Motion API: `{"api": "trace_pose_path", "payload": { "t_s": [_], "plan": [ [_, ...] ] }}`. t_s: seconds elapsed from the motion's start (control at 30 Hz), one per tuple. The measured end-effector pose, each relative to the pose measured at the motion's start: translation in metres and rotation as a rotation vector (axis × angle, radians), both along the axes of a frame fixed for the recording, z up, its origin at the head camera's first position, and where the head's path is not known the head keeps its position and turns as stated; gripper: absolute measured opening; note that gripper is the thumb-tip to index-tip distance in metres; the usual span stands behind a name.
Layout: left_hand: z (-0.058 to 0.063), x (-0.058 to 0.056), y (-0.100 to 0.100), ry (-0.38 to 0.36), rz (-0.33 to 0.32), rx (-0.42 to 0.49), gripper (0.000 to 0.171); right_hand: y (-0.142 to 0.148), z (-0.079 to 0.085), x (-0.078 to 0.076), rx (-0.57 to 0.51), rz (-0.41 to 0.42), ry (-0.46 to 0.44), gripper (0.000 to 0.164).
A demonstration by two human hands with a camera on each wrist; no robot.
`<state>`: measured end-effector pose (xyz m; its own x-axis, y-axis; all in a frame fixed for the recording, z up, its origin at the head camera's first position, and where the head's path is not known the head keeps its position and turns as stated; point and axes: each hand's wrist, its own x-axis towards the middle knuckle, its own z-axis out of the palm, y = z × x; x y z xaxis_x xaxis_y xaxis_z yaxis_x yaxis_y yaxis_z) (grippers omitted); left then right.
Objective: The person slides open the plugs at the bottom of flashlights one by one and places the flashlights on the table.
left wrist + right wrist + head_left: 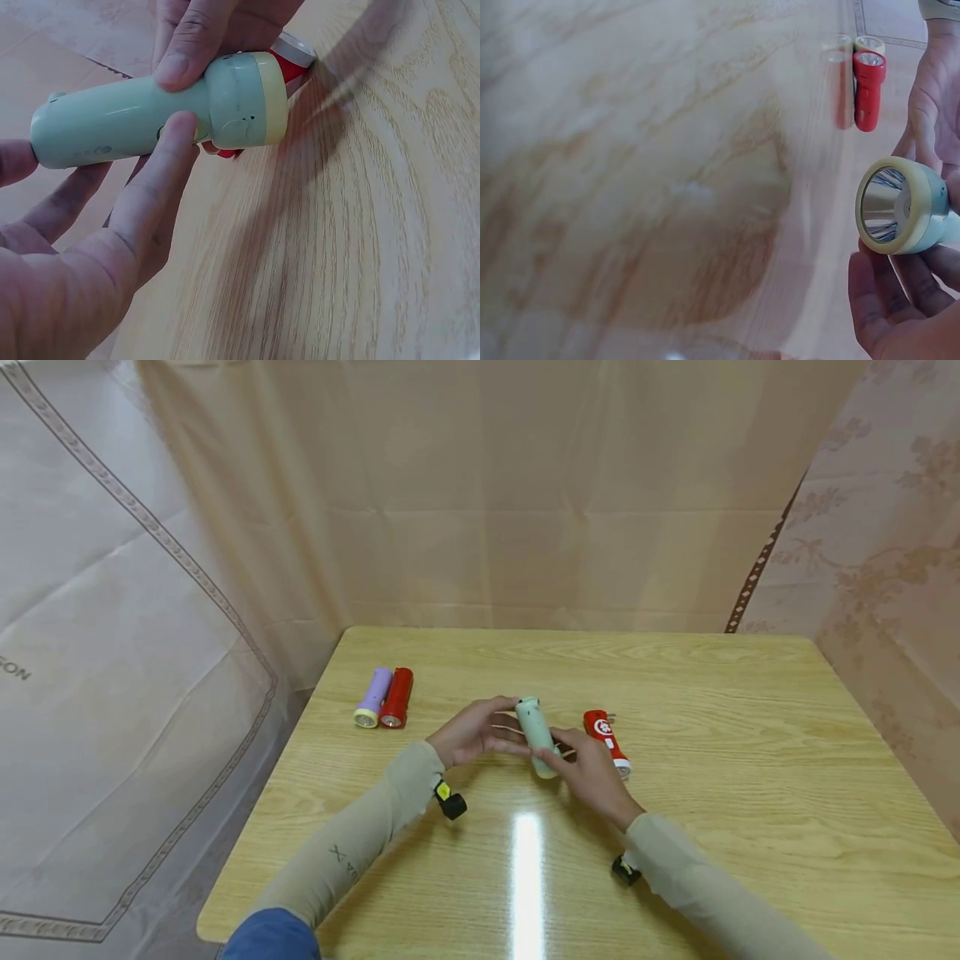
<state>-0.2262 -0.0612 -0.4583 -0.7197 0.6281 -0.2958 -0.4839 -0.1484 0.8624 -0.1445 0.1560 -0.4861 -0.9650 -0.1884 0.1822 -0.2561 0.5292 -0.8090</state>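
Note:
A pale green flashlight (534, 727) with a cream rim is held between both hands above the table, its lens end tilted down toward the front. My left hand (476, 733) has its thumb at the tail end and a fingertip beside the switch area, seen in the left wrist view on the green body (112, 112). Near the head of the flashlight, my right hand (594, 777) grips it with thumb and fingers. The right wrist view shows the cream rim (864, 217) around a shiny reflector. Just beyond the right hand lies a red flashlight with a white rim (602, 732).
On the left of the wooden table (750, 760), a purple flashlight (377, 689) and a plain red flashlight (399, 693) lie side by side, lens ends toward the front. A beige curtain (525, 510) hangs behind the table's far edge.

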Motion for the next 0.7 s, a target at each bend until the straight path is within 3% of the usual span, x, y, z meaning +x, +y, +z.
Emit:
{"api": "trace_pose_path", "payload": {
  "t_s": [0.3,0.7],
  "plan": [
    [-0.0040,-0.0009,-0.0018,0.062,-0.070,-0.006,0.045,0.0029,-0.0034,0.0010,-0.006,0.037,-0.052,0.041],
    [-0.0030,-0.0025,-0.0015,0.010,-0.072,-0.005,0.041,0.0049,-0.0026,0.0017,0.003,0.036,-0.073,0.040]
  ]
}}
